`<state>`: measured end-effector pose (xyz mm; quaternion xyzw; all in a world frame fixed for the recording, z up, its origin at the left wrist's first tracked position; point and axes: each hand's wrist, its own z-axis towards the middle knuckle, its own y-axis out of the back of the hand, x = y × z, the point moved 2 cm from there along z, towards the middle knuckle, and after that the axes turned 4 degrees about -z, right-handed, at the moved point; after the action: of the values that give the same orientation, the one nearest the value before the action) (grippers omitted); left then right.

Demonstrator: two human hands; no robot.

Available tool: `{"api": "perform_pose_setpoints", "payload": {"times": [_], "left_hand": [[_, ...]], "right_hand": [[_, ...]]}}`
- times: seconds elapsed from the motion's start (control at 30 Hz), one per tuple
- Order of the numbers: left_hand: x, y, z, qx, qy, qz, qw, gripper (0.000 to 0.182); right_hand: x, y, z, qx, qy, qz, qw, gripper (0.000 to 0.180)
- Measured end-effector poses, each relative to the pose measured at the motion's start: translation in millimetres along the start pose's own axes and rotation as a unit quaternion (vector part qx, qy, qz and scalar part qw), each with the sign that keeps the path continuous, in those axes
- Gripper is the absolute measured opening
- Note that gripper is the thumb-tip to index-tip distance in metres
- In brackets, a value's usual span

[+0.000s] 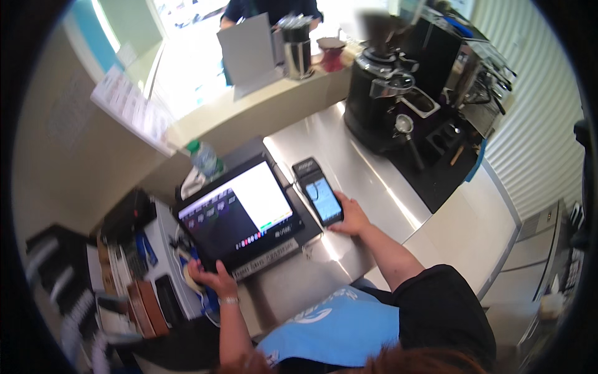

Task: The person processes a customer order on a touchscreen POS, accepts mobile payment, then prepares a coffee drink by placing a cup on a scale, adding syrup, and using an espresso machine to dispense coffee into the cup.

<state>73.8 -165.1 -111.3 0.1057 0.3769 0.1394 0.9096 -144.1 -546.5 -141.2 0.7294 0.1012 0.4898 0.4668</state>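
My right hand [350,216] is at the lower right edge of a black handheld payment terminal [322,194], which has a lit screen and lies on the steel counter. Whether the fingers grip it or only rest against it cannot be told. My left hand [214,279], with a bracelet at the wrist, is at the lower left corner of a touchscreen register monitor [243,210], its fingers spread and nothing visible in its palm. A lit order display fills the monitor. Between the two screens runs a dark cable.
A coffee grinder [373,103] and a portafilter [405,128] stand at the right, near an espresso machine [481,79]. Behind the monitor is a green-capped plastic bottle [204,159]. Beyond the raised ledge [261,105] stands a person [271,9]. Office items crowd the left.
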Motion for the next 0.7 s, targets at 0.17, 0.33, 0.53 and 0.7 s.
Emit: {"api": "perform_pose_setpoints", "payload": {"times": [0.17,0.33,0.53,0.7], "left_hand": [[-3.7,9.5,-2.1,-0.066,0.049,-0.005,0.997,0.071],[-44.3,21.0,-31.7,-0.15,0.085,0.07,0.983,0.069],[-95.8,-3.0,-116.4,-0.209,0.221,0.133,0.943,0.073],[-120.6,-18.5,-187.4,-0.183,0.313,0.091,0.928,0.067]], "right_hand": [[-24.3,9.3,19.2,0.05,-0.031,0.266,0.962,0.113],[-86.1,94.0,36.2,-0.001,-0.02,0.331,0.943,0.088],[-167.2,252.3,73.8,-0.177,0.068,0.327,0.926,0.062],[-179.7,337.5,97.2,-0.232,0.111,0.257,0.932,0.049]]}}
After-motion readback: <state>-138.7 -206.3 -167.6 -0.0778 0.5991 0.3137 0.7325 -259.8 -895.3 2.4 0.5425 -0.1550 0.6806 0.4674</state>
